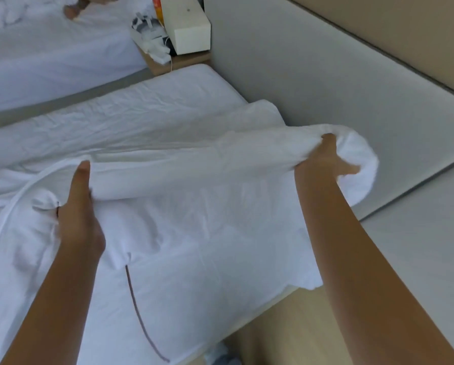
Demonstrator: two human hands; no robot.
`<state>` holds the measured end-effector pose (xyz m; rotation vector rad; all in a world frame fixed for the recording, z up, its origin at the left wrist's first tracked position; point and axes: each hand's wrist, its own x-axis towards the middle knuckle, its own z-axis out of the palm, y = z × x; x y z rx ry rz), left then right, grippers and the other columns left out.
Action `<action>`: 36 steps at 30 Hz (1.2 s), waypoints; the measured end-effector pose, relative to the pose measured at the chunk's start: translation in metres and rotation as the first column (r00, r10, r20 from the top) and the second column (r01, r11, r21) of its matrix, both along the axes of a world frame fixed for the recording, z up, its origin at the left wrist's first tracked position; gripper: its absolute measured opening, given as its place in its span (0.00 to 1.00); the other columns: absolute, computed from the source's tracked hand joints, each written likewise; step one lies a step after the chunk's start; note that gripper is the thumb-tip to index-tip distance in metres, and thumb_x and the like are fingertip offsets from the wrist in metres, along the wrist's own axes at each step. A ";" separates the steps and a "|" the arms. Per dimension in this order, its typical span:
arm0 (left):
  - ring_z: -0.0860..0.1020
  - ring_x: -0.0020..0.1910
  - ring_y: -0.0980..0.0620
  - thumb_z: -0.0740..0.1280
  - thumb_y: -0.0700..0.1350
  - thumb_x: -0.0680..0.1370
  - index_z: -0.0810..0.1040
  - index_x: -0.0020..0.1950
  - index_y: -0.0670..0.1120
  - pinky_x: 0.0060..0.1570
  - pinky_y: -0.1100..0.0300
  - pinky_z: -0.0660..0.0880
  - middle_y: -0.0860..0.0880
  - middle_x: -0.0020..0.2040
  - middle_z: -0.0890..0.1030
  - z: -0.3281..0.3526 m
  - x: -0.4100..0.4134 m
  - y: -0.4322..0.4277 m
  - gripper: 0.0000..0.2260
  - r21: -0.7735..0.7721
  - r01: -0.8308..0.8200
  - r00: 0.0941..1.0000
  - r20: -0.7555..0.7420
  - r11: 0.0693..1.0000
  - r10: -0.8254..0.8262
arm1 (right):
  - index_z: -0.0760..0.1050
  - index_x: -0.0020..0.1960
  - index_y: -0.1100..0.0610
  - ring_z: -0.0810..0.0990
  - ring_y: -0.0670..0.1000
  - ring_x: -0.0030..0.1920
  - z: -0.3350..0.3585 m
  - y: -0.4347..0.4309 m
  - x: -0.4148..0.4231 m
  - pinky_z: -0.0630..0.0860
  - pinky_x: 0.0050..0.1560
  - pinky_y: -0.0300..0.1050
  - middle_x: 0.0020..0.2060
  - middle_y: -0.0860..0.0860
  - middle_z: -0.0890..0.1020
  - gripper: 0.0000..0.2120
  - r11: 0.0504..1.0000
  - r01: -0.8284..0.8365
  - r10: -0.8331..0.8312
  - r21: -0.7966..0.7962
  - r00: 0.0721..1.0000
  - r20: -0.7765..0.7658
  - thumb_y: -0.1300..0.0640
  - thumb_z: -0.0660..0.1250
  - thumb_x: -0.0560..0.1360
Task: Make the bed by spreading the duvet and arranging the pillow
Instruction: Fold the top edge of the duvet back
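A white duvet (pixel 194 185) lies bunched across the bed (pixel 168 101), whose white sheet is wrinkled. My left hand (pixel 79 214) grips the duvet's near edge at the left, thumb stretched along the fold. My right hand (pixel 326 159) clutches the duvet's corner at the right, close to the grey padded headboard (pixel 312 75), and lifts it a little off the mattress. No pillow shows in this view.
A wooden nightstand (pixel 178 63) with a white box (pixel 186 27) and clutter stands beyond the bed's far corner. A second white bed (pixel 49 61) lies at upper left, with another person's hand (pixel 76 9) on it. A dark cord (pixel 141 317) runs over the sheet near me. Wooden floor (pixel 286 325) at the bottom.
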<state>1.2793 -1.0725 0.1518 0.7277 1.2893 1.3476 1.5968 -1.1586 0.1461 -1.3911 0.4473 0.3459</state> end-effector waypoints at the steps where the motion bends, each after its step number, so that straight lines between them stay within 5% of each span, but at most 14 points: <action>1: 0.81 0.49 0.63 0.74 0.57 0.67 0.79 0.46 0.52 0.55 0.64 0.76 0.56 0.51 0.83 -0.002 0.002 0.017 0.14 -0.025 -0.003 1.000 -0.029 1.000 0.002 | 0.51 0.76 0.51 0.70 0.54 0.64 0.004 0.019 0.006 0.69 0.49 0.37 0.70 0.55 0.64 0.39 0.999 0.041 -0.038 -0.037 0.997 0.073 0.50 0.69 0.74; 4: 0.82 0.50 0.60 0.74 0.61 0.63 0.79 0.48 0.52 0.54 0.61 0.78 0.55 0.52 0.83 -0.002 0.016 0.072 0.20 -0.098 -0.029 0.994 -0.111 0.995 0.018 | 0.53 0.76 0.54 0.66 0.53 0.66 0.010 0.075 0.023 0.68 0.63 0.43 0.70 0.54 0.61 0.36 0.997 0.039 -0.020 -0.068 0.967 0.254 0.57 0.69 0.74; 7: 0.81 0.48 0.61 0.73 0.62 0.64 0.78 0.54 0.52 0.50 0.65 0.79 0.58 0.49 0.82 -0.011 0.034 0.132 0.23 -0.135 -0.034 0.986 -0.167 0.990 0.011 | 0.53 0.74 0.61 0.61 0.51 0.66 0.010 0.134 0.040 0.56 0.68 0.39 0.73 0.52 0.56 0.25 0.989 -0.038 0.014 0.141 0.986 0.167 0.54 0.56 0.82; 9: 0.80 0.46 0.61 0.71 0.63 0.64 0.76 0.60 0.52 0.46 0.65 0.79 0.58 0.50 0.81 -0.022 0.049 0.174 0.27 -0.137 -0.016 0.980 -0.197 0.990 -0.011 | 0.60 0.66 0.58 0.68 0.55 0.60 0.012 0.178 0.058 0.61 0.67 0.48 0.60 0.49 0.70 0.18 0.964 0.020 -0.053 0.264 0.991 0.121 0.49 0.53 0.82; 11: 0.77 0.41 0.61 0.70 0.64 0.65 0.76 0.59 0.53 0.42 0.66 0.75 0.58 0.47 0.79 -0.036 0.065 0.225 0.26 -0.163 0.000 0.967 -0.253 0.987 -0.042 | 0.63 0.57 0.53 0.70 0.52 0.50 0.003 0.223 0.075 0.67 0.56 0.47 0.45 0.47 0.70 0.11 0.931 0.120 -0.148 0.345 0.987 0.056 0.50 0.59 0.79; 14: 0.68 0.30 0.61 0.65 0.64 0.70 0.74 0.42 0.54 0.30 0.68 0.65 0.57 0.37 0.74 -0.074 0.086 0.302 0.14 -0.220 0.061 0.949 -0.290 0.974 -0.125 | 0.64 0.65 0.55 0.71 0.55 0.57 -0.044 0.284 0.100 0.70 0.57 0.46 0.60 0.52 0.68 0.20 0.956 -0.280 0.293 -0.089 0.925 0.240 0.50 0.65 0.76; 17: 0.70 0.34 0.58 0.60 0.64 0.73 0.75 0.38 0.53 0.38 0.62 0.67 0.55 0.43 0.77 -0.145 0.100 0.351 0.16 -0.320 0.197 0.874 -0.370 0.926 -0.314 | 0.65 0.70 0.50 0.69 0.56 0.65 -0.122 0.320 0.134 0.68 0.65 0.51 0.70 0.54 0.64 0.26 0.576 -0.602 0.798 -0.552 0.562 0.220 0.43 0.65 0.75; 19: 0.77 0.44 0.51 0.58 0.61 0.77 0.77 0.47 0.52 0.46 0.56 0.71 0.49 0.49 0.79 -0.209 0.113 0.360 0.16 -0.340 0.310 0.751 -0.486 0.888 -0.448 | 0.60 0.74 0.47 0.59 0.58 0.74 -0.183 0.325 0.166 0.59 0.71 0.61 0.75 0.54 0.59 0.32 0.216 -0.530 0.952 -0.820 0.299 0.058 0.35 0.60 0.74; 21: 0.72 0.65 0.40 0.54 0.57 0.78 0.72 0.67 0.43 0.64 0.43 0.65 0.37 0.66 0.72 -0.286 0.125 0.359 0.24 -0.360 0.484 0.403 -0.717 0.797 -0.569 | 0.51 0.77 0.43 0.49 0.57 0.78 -0.244 0.320 0.190 0.51 0.72 0.68 0.78 0.51 0.50 0.39 -0.088 -0.440 0.963 -0.894 0.193 -0.190 0.28 0.54 0.71; 23: 0.54 0.76 0.43 0.54 0.60 0.79 0.56 0.76 0.49 0.71 0.39 0.52 0.44 0.78 0.53 -0.339 0.135 0.350 0.29 -0.496 0.413 0.076 -0.817 0.764 -0.571 | 0.44 0.77 0.39 0.43 0.56 0.78 -0.293 0.318 0.200 0.46 0.72 0.70 0.79 0.47 0.43 0.39 -0.256 -0.401 0.922 -0.880 0.173 -0.347 0.26 0.51 0.71; 28: 0.46 0.77 0.43 0.48 0.68 0.74 0.48 0.77 0.55 0.69 0.33 0.46 0.47 0.79 0.47 -0.403 0.135 0.350 0.34 -0.380 0.412 -0.084 -0.921 0.828 -0.380 | 0.34 0.77 0.43 0.34 0.59 0.77 -0.358 0.354 0.191 0.40 0.68 0.75 0.77 0.52 0.34 0.39 -0.335 -0.209 0.909 -0.919 0.186 -0.373 0.27 0.44 0.73; 36: 0.50 0.76 0.40 0.48 0.65 0.75 0.50 0.77 0.51 0.66 0.32 0.52 0.43 0.78 0.50 -0.429 0.136 0.358 0.34 -0.327 0.420 -0.081 -0.943 0.846 -0.324 | 0.33 0.77 0.46 0.35 0.62 0.76 -0.383 0.369 0.191 0.39 0.68 0.76 0.77 0.56 0.34 0.38 -0.323 -0.117 0.922 -0.939 0.185 -0.340 0.29 0.43 0.75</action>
